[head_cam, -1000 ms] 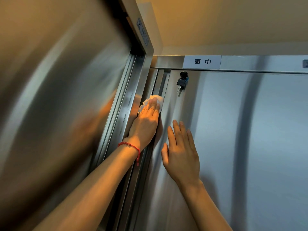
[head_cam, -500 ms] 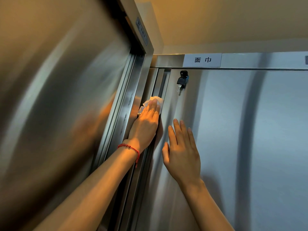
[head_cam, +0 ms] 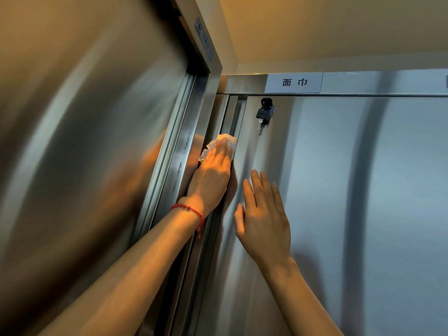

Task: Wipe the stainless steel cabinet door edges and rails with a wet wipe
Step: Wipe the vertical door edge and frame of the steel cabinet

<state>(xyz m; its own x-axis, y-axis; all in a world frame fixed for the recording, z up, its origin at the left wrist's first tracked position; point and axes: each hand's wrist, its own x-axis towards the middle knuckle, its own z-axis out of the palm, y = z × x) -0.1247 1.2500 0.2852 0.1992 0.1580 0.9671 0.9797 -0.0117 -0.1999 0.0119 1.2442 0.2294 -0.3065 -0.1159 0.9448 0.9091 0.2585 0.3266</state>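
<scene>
Left hand (head_cam: 213, 173) has flat fingers pressing the wet wipe (head_cam: 224, 141) onto the door edge (head_cam: 238, 146), partway up, below the key (head_cam: 263, 115). Right hand (head_cam: 264, 221) is spread flat on the cabinet door (head_cam: 363, 190). The bunched wipe could probably snag in the rail (head_cam: 228, 117). The edge runs vertically, pointing up.

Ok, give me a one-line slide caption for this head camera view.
Left hand presses a wet wipe along the cabinet door edge; right hand rests flat on the door.
</scene>
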